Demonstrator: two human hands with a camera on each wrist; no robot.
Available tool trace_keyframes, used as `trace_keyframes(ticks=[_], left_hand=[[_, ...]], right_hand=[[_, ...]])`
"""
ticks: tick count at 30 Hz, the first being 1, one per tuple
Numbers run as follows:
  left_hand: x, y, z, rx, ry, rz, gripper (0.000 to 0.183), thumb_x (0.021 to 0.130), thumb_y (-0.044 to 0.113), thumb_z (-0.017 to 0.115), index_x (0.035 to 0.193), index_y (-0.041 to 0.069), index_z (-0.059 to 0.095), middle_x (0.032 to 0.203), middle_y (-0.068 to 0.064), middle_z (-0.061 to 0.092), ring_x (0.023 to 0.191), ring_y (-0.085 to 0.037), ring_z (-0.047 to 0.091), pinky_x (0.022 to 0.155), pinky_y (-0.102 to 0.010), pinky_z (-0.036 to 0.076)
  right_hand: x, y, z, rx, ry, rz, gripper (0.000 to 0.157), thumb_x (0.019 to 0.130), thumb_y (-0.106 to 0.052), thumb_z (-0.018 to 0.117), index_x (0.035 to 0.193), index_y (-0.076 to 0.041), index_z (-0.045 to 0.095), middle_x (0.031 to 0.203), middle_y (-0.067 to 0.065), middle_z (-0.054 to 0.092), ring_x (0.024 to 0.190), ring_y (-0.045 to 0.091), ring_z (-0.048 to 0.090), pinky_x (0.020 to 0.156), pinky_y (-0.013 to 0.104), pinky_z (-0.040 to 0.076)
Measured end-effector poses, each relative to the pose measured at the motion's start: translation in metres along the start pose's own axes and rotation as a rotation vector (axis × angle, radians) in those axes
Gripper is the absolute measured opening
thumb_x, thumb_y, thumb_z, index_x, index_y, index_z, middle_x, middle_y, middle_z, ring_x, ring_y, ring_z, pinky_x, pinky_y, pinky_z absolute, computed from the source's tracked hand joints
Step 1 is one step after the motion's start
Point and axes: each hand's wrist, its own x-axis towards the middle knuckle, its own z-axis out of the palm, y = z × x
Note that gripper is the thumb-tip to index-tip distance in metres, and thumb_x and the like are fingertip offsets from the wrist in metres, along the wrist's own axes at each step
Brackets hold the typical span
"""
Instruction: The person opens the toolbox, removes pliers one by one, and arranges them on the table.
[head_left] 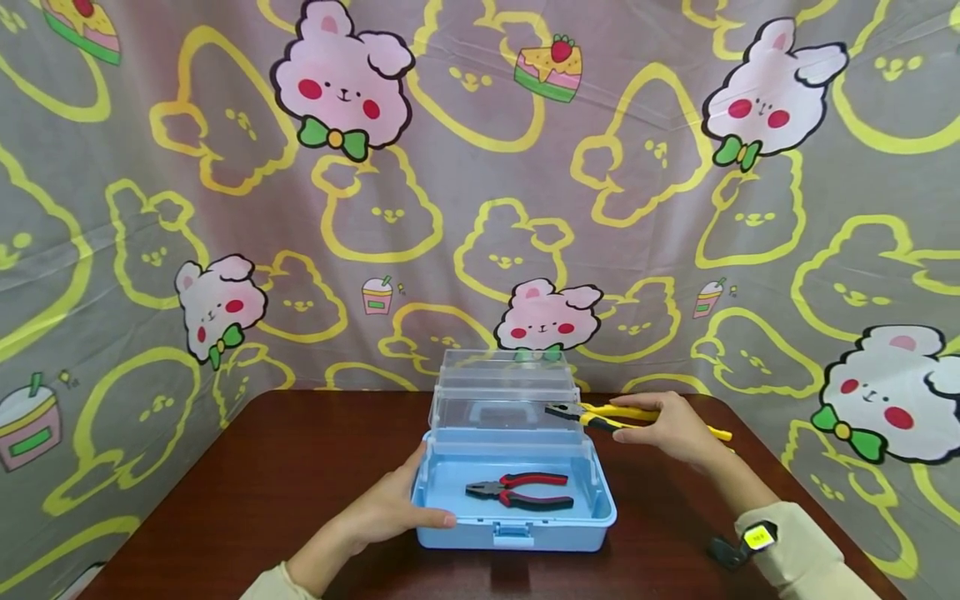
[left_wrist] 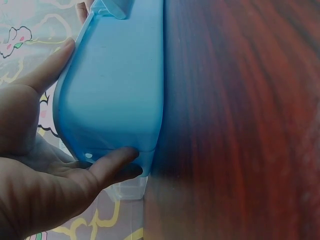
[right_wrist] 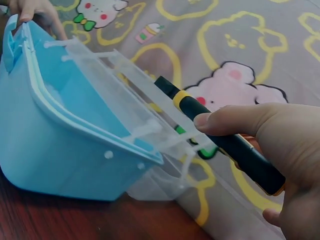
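Note:
A light blue toolbox (head_left: 450,535) stands on the table, its lid up and clear trays folded back behind it. Inside lies a pair of red and black pliers (head_left: 491,489), jaws to the left. My left hand (head_left: 384,506) grips the toolbox's left side, thumb over the front rim; in the left wrist view its other fingers reach round the back corner. My right hand (head_left: 675,429) holds yellow and black pliers (head_left: 600,422) up beside the clear trays (head_left: 502,412), above the table, head pointing left. The right wrist view shows the thumb along the handle (right_wrist: 235,150).
The dark reddish-brown table (head_left: 300,467) extends to both sides of the toolbox. A cartoon-printed curtain (head_left: 465,167) hangs behind and around it. A small dark object (head_left: 726,552) is beside the watch (head_left: 759,537) at the right sleeve.

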Motion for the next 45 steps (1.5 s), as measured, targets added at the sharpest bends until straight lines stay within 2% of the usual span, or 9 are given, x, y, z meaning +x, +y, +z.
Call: trace_keyframes(ticks=[11, 15, 19, 26, 33, 40, 45], left_hand=[[-0.001, 0.001, 0.001, 0.002, 0.007, -0.004, 0.125, 0.08, 0.041, 0.091, 0.166, 0.007, 0.007, 0.157, -0.023, 0.037, 0.126, -0.034, 0.048, 0.103, -0.058, 0.041], [0.0, 0.0, 0.0, -0.001, 0.008, -0.005, 0.125, 0.08, 0.041, 0.091, 0.166, 0.007, 0.007, 0.158, -0.023, 0.036, 0.127, -0.035, 0.048, 0.103, -0.058, 0.041], [-0.001, -0.001, -0.001, 0.003, 0.014, -0.006, 0.125, 0.08, 0.04, 0.091, 0.166, 0.006, 0.007, 0.158, -0.023, 0.035, 0.128, -0.035, 0.047, 0.103, -0.058, 0.04], [0.0, -0.003, 0.001, 0.003, 0.011, 0.004, 0.124, 0.079, 0.041, 0.091, 0.166, 0.008, 0.009, 0.154, -0.022, 0.042, 0.124, -0.034, 0.049, 0.102, -0.056, 0.042], [0.001, -0.001, 0.001, -0.007, 0.004, 0.024, 0.124, 0.079, 0.041, 0.091, 0.167, 0.009, 0.01, 0.153, -0.021, 0.042, 0.124, -0.034, 0.05, 0.101, -0.054, 0.043], [0.002, -0.002, 0.001, 0.01, 0.006, 0.012, 0.125, 0.079, 0.042, 0.091, 0.166, 0.007, 0.009, 0.154, -0.021, 0.041, 0.124, -0.034, 0.049, 0.102, -0.055, 0.042], [0.0, -0.002, 0.0, 0.005, 0.009, 0.002, 0.125, 0.079, 0.042, 0.091, 0.166, 0.008, 0.009, 0.155, -0.021, 0.04, 0.125, -0.033, 0.048, 0.102, -0.056, 0.041]], right_hand=[[-0.022, 0.019, -0.023, -0.028, 0.036, 0.057, 0.054, 0.082, -0.028, 0.091, 0.128, -0.007, 0.073, 0.118, 0.011, 0.069, 0.099, 0.027, 0.061, 0.075, 0.033, 0.055], [-0.027, 0.027, -0.029, 0.001, 0.052, 0.077, 0.054, 0.083, -0.025, 0.09, 0.13, -0.005, 0.072, 0.121, 0.014, 0.068, 0.099, 0.027, 0.061, 0.074, 0.032, 0.054], [-0.03, 0.04, -0.031, 0.037, 0.061, 0.106, 0.056, 0.084, -0.024, 0.089, 0.132, -0.003, 0.07, 0.125, 0.018, 0.066, 0.099, 0.026, 0.061, 0.074, 0.032, 0.055], [-0.04, 0.063, -0.032, 0.021, 0.099, 0.183, 0.066, 0.084, -0.032, 0.089, 0.137, 0.0, 0.066, 0.131, 0.021, 0.062, 0.103, 0.025, 0.059, 0.077, 0.031, 0.052], [-0.046, 0.082, -0.039, 0.046, 0.109, 0.236, 0.07, 0.086, -0.032, 0.088, 0.142, 0.002, 0.061, 0.138, 0.025, 0.057, 0.105, 0.025, 0.061, 0.078, 0.03, 0.053], [-0.049, 0.101, -0.04, -0.033, 0.098, 0.292, 0.077, 0.085, -0.04, 0.087, 0.142, 0.004, 0.059, 0.139, 0.028, 0.056, 0.113, 0.033, 0.057, 0.079, 0.031, 0.05], [-0.05, 0.109, -0.038, -0.034, 0.094, 0.309, 0.081, 0.084, -0.041, 0.088, 0.142, 0.005, 0.058, 0.139, 0.031, 0.055, 0.11, 0.032, 0.058, 0.078, 0.031, 0.051]])
